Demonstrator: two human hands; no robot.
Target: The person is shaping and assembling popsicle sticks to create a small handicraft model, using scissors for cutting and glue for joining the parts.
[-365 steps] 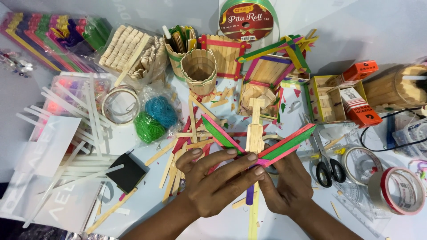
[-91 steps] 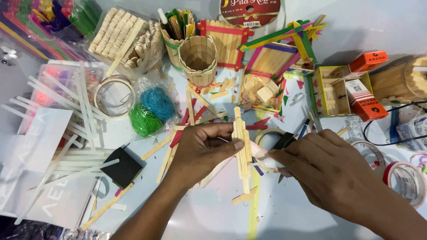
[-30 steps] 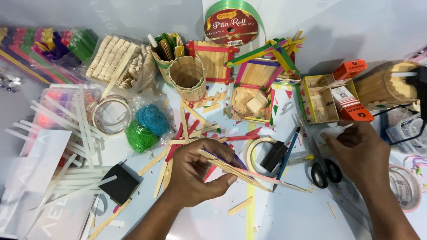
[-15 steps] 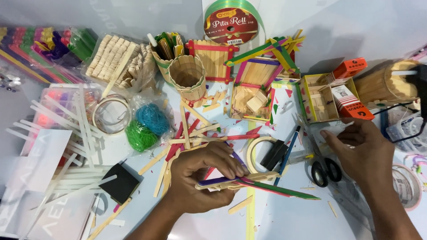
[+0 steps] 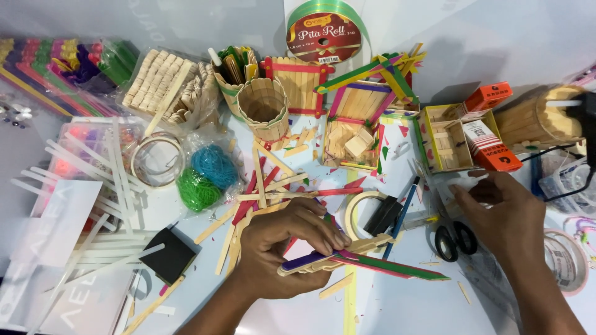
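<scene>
Head view: left hand (image 5: 282, 248) grasped stick assembly (image 5: 366, 260), fingers curled over its left end; assembly of plain, purple, green and red craft sticks lay flat, near centre of tabletop (image 5: 397, 310), coloured tips pointing right. Right hand (image 5: 506, 217) well right of it, fingers loosely bent, fingertips on clutter beside black-handled scissors (image 5: 455, 240); cannot tell whether it grasped anything. Tape ring (image 5: 363, 214) and black clip (image 5: 383, 215) just far of assembly. Open yellow box (image 5: 446, 144) farther right.

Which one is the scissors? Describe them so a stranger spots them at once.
Start at the right hand on the right side of the table. Just below its fingers lie the scissors, flat on the table. Their two black loop handles set them apart from the pale sticks around them.
</scene>
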